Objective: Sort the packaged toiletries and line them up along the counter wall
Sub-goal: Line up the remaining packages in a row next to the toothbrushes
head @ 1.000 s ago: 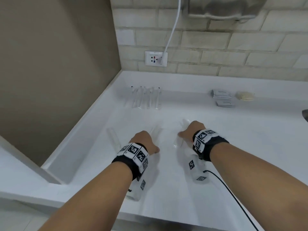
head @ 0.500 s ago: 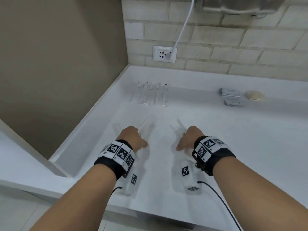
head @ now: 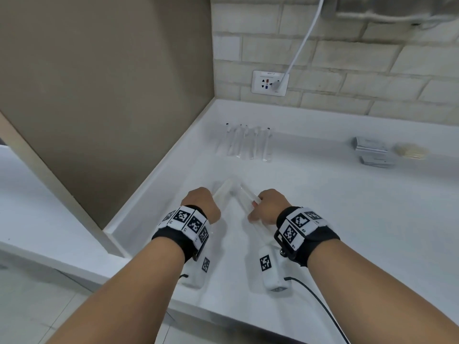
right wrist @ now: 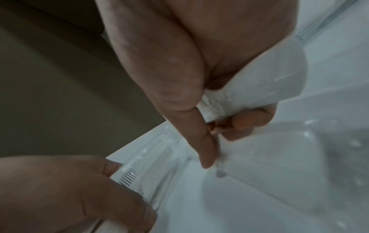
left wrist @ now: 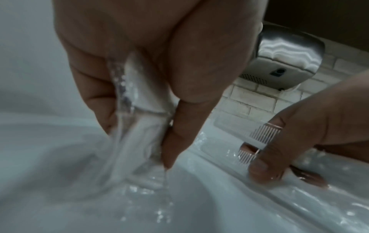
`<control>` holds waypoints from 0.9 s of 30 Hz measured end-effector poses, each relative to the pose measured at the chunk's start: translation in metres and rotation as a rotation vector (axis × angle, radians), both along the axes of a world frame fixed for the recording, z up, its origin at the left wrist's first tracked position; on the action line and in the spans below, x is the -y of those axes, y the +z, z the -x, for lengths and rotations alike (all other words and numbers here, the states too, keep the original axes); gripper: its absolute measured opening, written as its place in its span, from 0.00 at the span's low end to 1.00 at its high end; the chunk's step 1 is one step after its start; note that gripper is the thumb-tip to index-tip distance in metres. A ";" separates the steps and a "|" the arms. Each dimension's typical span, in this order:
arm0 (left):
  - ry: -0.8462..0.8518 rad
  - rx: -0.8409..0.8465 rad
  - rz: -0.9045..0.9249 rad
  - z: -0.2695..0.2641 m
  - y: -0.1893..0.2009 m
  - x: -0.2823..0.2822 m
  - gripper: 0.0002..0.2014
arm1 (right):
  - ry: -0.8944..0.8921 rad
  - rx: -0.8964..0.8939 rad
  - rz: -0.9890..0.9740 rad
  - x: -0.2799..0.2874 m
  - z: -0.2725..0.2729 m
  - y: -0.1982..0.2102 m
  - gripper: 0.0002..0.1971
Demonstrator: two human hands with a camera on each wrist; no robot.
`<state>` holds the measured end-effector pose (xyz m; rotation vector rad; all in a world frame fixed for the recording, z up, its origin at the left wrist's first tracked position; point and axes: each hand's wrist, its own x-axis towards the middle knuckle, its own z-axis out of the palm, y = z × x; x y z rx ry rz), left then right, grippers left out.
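Clear plastic sleeves, one per hand: your left hand (head: pixel 202 203) grips one packet (head: pixel 223 189), your right hand (head: pixel 269 206) pinches a second packet (head: pixel 247 198) with a comb visible inside. Both sit above the near bench (head: pixel 323 219), tips nearly touching. You're mid-carry, I'd say. Next: lay them beside the finished row (head: pixel 244 145) at the wall, parallel (contents of those sleeves too small to tell).

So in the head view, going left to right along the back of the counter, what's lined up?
Row of clear-wrapped packets → stack of grey sachets → pale yellowish item, too blurred to identify.
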<state>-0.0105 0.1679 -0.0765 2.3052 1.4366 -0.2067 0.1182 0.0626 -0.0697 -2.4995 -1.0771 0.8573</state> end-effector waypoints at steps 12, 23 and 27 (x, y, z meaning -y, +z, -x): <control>-0.350 0.033 0.069 -0.074 0.000 0.022 0.11 | -0.325 -0.123 -0.098 0.027 -0.084 -0.002 0.11; -0.260 0.383 0.141 -0.230 0.044 -0.021 0.12 | -0.526 -0.126 -0.367 -0.004 -0.203 0.043 0.04; -0.209 0.408 0.114 -0.268 0.035 -0.049 0.09 | -0.501 -0.131 -0.324 -0.034 -0.235 0.037 0.05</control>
